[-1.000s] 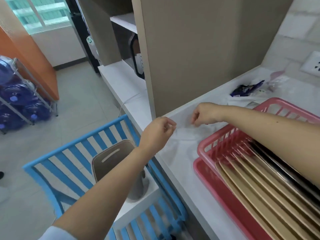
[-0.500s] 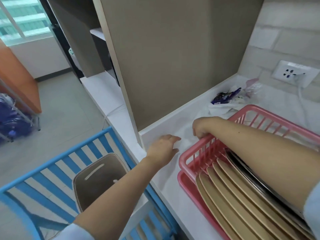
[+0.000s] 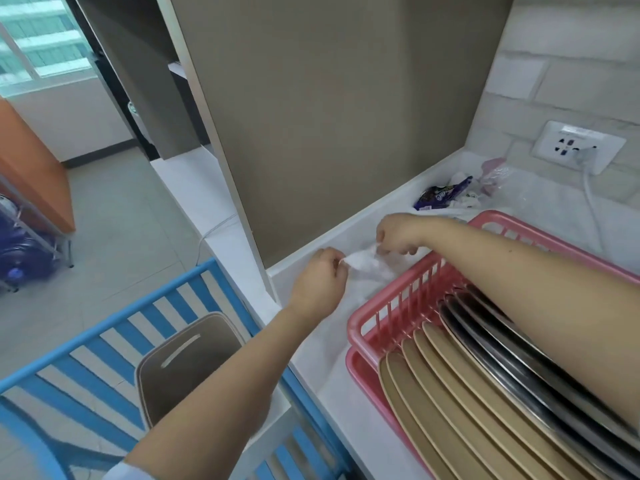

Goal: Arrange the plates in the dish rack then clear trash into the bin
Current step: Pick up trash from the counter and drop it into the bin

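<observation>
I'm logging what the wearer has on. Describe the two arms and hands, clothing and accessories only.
Both forearms are bare from wrist to near the elbow. A pale, light-blue-white sleeve edge shows at the left arm's lower end. The left hand and right hand wear no gloves; no rings, watch or bracelet are visible from this side.

A white worktop (image 3: 346, 393) runs along a tall beige cabinet panel (image 3: 329, 116). On the tiled wall (image 3: 571, 64) a white socket (image 3: 578, 147) has a plug in it, its white cable (image 3: 592, 209) trailing down. Below the worktop edge stands a blue slatted frame (image 3: 86, 358). Across the grey floor (image 3: 121, 220), blue water bottles (image 3: 20, 254) sit in a metal rack beside an orange panel (image 3: 31, 181), under a window (image 3: 34, 39).
</observation>
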`<state>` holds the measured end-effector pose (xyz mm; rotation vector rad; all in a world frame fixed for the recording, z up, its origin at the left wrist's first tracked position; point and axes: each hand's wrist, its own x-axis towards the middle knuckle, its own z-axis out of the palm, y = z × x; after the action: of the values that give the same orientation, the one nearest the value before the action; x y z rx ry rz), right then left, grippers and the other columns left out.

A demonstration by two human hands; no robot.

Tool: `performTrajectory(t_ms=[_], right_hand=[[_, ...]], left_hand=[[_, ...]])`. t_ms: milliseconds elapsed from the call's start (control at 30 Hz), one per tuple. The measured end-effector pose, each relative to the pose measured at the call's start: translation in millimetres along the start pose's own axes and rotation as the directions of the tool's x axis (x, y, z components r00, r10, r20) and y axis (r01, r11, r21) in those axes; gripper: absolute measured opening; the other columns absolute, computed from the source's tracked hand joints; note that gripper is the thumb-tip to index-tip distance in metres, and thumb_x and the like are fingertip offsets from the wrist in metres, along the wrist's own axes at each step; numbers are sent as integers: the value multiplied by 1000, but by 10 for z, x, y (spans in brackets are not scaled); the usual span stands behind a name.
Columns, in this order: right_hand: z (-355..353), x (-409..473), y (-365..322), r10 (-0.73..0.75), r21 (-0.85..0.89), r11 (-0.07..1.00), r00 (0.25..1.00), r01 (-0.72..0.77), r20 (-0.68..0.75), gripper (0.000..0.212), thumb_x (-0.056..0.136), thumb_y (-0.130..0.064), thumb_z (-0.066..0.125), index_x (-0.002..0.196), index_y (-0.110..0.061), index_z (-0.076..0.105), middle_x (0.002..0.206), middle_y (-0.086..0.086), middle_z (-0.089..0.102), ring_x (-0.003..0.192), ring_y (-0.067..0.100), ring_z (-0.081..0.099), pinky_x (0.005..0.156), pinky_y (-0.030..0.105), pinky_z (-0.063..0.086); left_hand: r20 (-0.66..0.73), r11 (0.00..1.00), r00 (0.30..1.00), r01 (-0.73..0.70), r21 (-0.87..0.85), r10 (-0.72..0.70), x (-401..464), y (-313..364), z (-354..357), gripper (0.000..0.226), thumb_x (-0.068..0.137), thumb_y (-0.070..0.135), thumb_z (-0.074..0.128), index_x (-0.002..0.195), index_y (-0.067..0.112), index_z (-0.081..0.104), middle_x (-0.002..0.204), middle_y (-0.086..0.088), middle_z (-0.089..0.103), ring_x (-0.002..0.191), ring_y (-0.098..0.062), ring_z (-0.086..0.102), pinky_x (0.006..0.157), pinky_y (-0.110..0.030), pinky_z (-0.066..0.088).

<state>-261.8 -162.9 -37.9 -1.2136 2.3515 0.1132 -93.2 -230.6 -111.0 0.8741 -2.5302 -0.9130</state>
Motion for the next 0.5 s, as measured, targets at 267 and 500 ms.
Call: performTrajectory(t_ms=[267,500], right_hand=[[-303,-448,218,-13,733,647,964,210,-265,7,89,-7,62,95,-11,63,87,9,70,76,23,69,65,26,58],[-365,-739,44,-59,918,227,945,326,-321,20,92,5,53,92,-15,52,79,11,62,64,19,65,66,31,59]], left_hand=[[183,678,965,262,-687,-187,8,459,-386,18,102,27,45,111,13,52,106,-11,69,81,-19,69,82,-37,57],[252,540,967,224,-811,-23,-57,826,-584,46,99,46,49,126,10,55,117,-14,69,104,-27,69,86,-41,59]])
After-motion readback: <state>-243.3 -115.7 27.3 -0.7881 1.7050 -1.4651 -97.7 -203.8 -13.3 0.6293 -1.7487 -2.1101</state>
